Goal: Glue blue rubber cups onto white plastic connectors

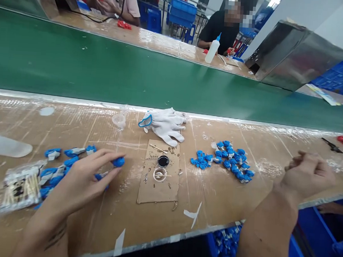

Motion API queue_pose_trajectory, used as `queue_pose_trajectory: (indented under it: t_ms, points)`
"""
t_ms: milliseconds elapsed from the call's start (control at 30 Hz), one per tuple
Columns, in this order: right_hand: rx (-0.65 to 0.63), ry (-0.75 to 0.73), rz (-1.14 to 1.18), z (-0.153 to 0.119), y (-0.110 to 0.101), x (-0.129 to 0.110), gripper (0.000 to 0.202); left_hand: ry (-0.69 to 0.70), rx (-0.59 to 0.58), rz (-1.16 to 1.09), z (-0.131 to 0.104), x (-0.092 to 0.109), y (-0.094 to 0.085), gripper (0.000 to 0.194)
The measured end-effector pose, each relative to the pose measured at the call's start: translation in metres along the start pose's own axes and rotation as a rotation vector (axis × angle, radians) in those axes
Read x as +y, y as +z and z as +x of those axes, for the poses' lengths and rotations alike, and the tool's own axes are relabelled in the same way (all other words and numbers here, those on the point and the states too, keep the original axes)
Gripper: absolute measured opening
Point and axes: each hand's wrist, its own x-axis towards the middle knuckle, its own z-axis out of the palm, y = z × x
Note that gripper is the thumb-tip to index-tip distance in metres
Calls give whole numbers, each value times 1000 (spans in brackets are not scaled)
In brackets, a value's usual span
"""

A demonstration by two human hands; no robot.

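Observation:
Between thumb and forefinger, my left hand (91,174) pinches a small blue plastic part (118,162) above the cardboard-covered bench. Beneath and beside that hand lie several blue-and-grey plastic parts (51,175), some hidden by it. To its right, a cardboard piece (147,193) carries a small cup of black liquid (163,161) and a clear cup (159,174) with a cotton swab across it. A cluster of blue parts (233,159) lies between the cardboard and my right hand (310,172). That hand is curled closed over the bench; its fingertips are mostly hidden.
A bag of cotton swabs (21,187) lies at left, and a white glove (166,124) behind the cardboard. Beyond runs a green conveyor belt (119,71). Two people sit across it, near a white squeeze bottle (212,51). A blue bin of parts (224,244) stands below the bench edge.

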Motion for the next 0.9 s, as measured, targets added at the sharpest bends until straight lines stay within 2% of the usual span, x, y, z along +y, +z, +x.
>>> queue_pose_trajectory:
  t_ms: [33, 67, 100, 133, 200, 233, 267, 333, 433, 600, 800, 900]
  points:
    - [43, -32, 55, -3, 1, -14, 32, -61, 91, -87, 1, 7, 1, 34]
    - [33, -88, 91, -10, 4, -31, 27, -125, 176, -192, 2, 14, 4, 36]
    - [-54, -182, 133, -20, 8, -48, 22, -185, 245, -320, 3, 21, 7, 36]
    - [-250, -321, 167, -33, 13, -65, 17, -240, 296, -467, 4, 26, 11, 34]
    - [-792, -647, 189, -63, 26, -94, 10, -336, 342, -754, 8, 35, 19, 26]
    - [-1008, -768, 200, -78, 32, -105, 10, -376, 358, -869, 10, 38, 22, 23]
    - [-1161, -857, 211, -92, 38, -113, 11, -415, 377, -952, 12, 39, 26, 23]
    - [-1305, -937, 243, -114, 47, -118, 13, -481, 415, -1028, 16, 41, 31, 32]
    - [-1345, -963, 269, -132, 55, -115, 12, -508, 433, -1000, 18, 40, 37, 45]
    - [-1292, -1035, 328, -144, 63, -114, 21, -502, 375, -896, 15, 38, 43, 37]
    - [-1143, -994, 478, -166, 72, -121, 15, -433, 314, -766, 14, 41, 44, 34]
    - [-1149, -974, 488, -173, 74, -122, 14, -417, 309, -726, 15, 44, 44, 35]
